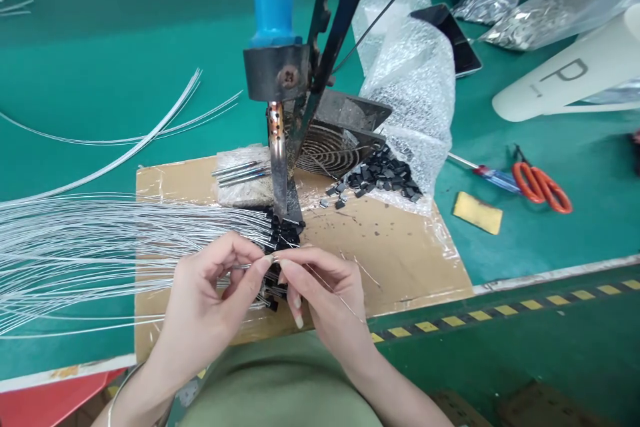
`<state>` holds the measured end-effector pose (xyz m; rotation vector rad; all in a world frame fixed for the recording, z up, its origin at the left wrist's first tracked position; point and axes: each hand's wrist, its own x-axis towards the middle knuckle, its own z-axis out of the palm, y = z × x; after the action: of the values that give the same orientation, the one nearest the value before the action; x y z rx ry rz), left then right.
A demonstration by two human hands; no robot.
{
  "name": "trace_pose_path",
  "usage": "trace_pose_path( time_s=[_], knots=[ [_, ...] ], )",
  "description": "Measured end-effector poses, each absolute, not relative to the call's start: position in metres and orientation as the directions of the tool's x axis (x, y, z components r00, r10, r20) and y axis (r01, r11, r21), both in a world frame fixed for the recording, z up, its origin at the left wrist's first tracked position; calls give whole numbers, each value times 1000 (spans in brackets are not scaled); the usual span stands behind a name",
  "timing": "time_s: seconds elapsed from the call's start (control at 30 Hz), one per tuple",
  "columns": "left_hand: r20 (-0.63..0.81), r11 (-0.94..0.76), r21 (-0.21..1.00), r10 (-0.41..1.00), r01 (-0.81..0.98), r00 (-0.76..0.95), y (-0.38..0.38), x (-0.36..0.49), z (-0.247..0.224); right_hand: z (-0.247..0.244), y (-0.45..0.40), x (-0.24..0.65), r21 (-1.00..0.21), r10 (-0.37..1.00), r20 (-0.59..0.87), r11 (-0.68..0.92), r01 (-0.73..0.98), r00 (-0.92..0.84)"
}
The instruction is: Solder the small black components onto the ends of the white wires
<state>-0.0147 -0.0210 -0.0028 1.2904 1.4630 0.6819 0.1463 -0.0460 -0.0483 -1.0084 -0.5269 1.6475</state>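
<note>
My left hand (213, 290) is closed, thumb and forefinger pinching a thin white wire near its tip. Touching it fingertip to fingertip, my right hand (327, 287) is also pinched shut. A fine silvery wire (345, 303) runs out from between its fingers toward the wrist. What lies right at the fingertips is too small to make out. Just above both hands, the soldering iron (279, 147) hangs tip down in a clamp. Behind and beneath the fingers lie the black connectors (285, 233) on the ends of a large bundle of white wires (100, 233).
A cardboard sheet (410, 260) covers the green table. Loose black connector pieces (385, 173) spill from bubble wrap (420, 80) beside a fan (330, 147). Rightward are a yellow sponge (477, 213), a screwdriver (493, 175), orange-handled scissors (543, 187) and a white cup (565, 73).
</note>
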Motion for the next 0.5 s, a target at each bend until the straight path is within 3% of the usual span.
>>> trace_pose_path(
  time_s=[0.3, 0.5],
  knots=[
    [-323, 290, 894, 945, 341, 42, -25, -7, 5, -48, -44, 145, -683, 897, -428, -401, -611, -110],
    [-301, 228, 889, 944, 397, 134, -24, -14, 1, -47, -43, 144, -658, 893, -433, -407, -634, -125]
  ],
)
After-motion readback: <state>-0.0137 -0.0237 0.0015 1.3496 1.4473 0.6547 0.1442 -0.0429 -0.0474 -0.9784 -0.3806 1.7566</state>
